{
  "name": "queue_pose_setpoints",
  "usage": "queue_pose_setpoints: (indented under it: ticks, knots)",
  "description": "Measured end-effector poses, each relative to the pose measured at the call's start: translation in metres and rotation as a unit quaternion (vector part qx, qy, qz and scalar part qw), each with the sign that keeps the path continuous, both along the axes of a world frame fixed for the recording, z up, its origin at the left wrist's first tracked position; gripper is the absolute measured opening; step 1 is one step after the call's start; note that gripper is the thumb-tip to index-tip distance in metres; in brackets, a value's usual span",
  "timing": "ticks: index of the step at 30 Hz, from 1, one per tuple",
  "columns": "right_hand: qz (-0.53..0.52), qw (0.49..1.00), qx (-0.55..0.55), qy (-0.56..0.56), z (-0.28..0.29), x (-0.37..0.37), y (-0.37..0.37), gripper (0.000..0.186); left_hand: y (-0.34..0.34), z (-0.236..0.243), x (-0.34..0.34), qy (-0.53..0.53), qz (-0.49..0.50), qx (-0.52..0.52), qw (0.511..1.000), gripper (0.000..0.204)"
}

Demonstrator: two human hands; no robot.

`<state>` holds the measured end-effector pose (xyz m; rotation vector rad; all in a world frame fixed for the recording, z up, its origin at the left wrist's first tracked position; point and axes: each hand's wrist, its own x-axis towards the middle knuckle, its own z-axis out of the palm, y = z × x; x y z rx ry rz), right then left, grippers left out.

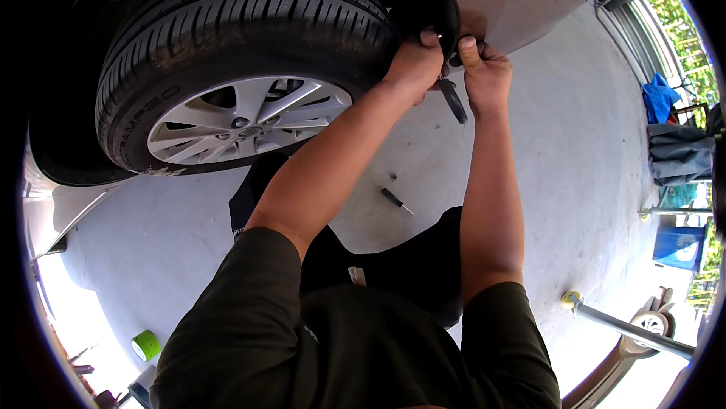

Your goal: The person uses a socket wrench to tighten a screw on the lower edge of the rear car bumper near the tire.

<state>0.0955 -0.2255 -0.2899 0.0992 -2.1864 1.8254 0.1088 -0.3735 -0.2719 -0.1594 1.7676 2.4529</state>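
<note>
Both my hands are raised to the edge of a car's wheel arch (451, 0), just right of the tyre (249, 31). My left hand (414, 67) is closed, and a black-handled tool (454, 100) sticks out below its fingers, slanting down to the right. The tool's working end is mostly hidden, so its exact kind does not show. My right hand (488, 76) pinches the lower edge of the arch where it meets the light-coloured body panel (514, 0), thumb up. On the floor below lies a small screwdriver (393, 198) with a dark handle.
The silver alloy wheel (249, 125) fills the upper left. A small dark piece (393, 177) lies by the screwdriver. A green roll (146, 345) sits at lower left. To the right are a metal pole (628, 327), a blue bin (678, 248) and hanging grey cloth (681, 153).
</note>
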Motion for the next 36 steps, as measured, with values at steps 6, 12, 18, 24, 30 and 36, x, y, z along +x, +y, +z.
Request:
queue_pose_setpoints:
  ticks: [6,12,18,24,30,36]
  knots:
    - [0.028,0.998,-0.043,0.031,-0.001,-0.002,-0.004,0.051,-0.011,0.003,-0.008,-0.097,-0.103,0.200,0.969,0.034]
    - [0.001,1.000,-0.009,-0.004,-0.002,-0.002,-0.001,0.052,-0.002,-0.008,0.001,0.062,0.000,-0.194,0.979,0.043]
    - [0.003,1.000,-0.021,-0.002,-0.002,-0.003,-0.001,0.052,-0.017,0.004,-0.011,-0.182,-0.173,0.458,0.853,0.025]
    - [0.029,0.996,-0.079,0.025,-0.002,-0.001,-0.002,0.056,-0.001,-0.006,-0.001,-0.034,-0.028,0.065,0.997,0.040]
    - [0.013,0.999,-0.043,0.024,-0.001,-0.002,-0.003,0.058,0.002,-0.012,0.002,0.059,-0.002,-0.077,0.995,0.047]
    - [0.010,0.999,-0.033,0.033,0.000,-0.002,-0.003,0.058,-0.001,-0.013,-0.005,0.110,0.045,-0.116,0.986,0.046]
